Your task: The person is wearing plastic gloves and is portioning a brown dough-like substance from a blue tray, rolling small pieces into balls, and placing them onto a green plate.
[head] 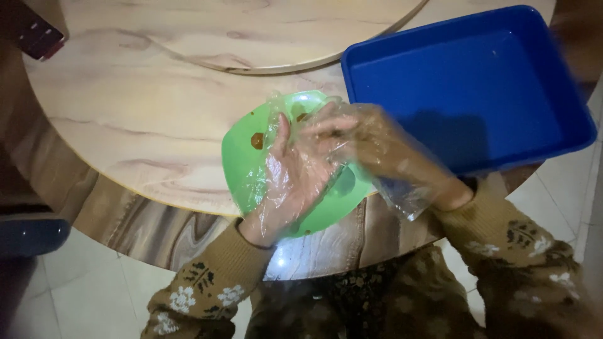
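Left hand point(290, 182), in a clear plastic glove, lies spread flat over the green plate point(242, 154) at the bench point(125, 113) edge. Right hand point(377, 147), gloved, pinches the left glove's fingertips; blue tray point(471, 88) just beside.

round wooden table point(125, 119): green plate point(237, 150) at near edge, blue tray point(468, 94) beside it, raised wooden turntable point(239, 31) behind.

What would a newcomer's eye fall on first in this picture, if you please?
Probably the bright green plate at the near edge of the round wooden table, with brown smears on it. Over it meet the left hand and right hand, both in clear plastic gloves. Just right of them sits a deep blue tray.
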